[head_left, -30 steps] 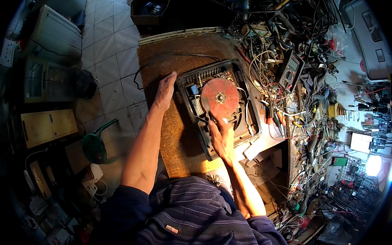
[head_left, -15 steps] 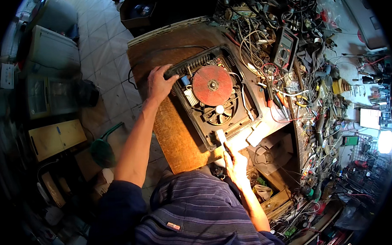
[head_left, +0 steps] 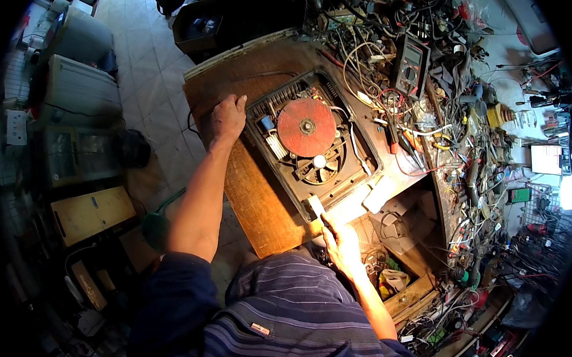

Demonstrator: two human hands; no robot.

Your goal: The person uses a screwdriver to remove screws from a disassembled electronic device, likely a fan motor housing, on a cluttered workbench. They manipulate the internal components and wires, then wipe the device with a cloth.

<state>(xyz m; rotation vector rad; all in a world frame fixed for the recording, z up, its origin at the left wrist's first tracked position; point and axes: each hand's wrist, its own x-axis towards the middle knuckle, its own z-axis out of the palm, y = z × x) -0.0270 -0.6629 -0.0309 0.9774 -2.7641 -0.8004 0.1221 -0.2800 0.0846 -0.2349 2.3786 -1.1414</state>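
Note:
An opened induction cooker base (head_left: 291, 190), a black shallow housing, lies tilted on the wooden table. Inside it are a round red coil disc (head_left: 306, 127), a black fan (head_left: 320, 170) with a white hub, and a blue component (head_left: 267, 123). My right hand (head_left: 344, 245) grips the dark handle of a flat brush (head_left: 316, 207); its pale head is at the housing's near edge. My left hand (head_left: 229, 119) is beside the far left corner of the housing, fingers curled. What those fingers hold, if anything, is hidden.
A wooden table (head_left: 252, 209) lies beneath the housing. To its right are a multimeter (head_left: 411, 66), pliers (head_left: 412, 147), tangled wires and loose parts. A white piece (head_left: 379, 195) lies by the near right corner. Below is an open drawer (head_left: 405, 295) of odds and ends.
My left hand has come off the housing's corner and moved slightly left, its fingers curling in. The brush in my right hand has shifted a little left and nearer to me.

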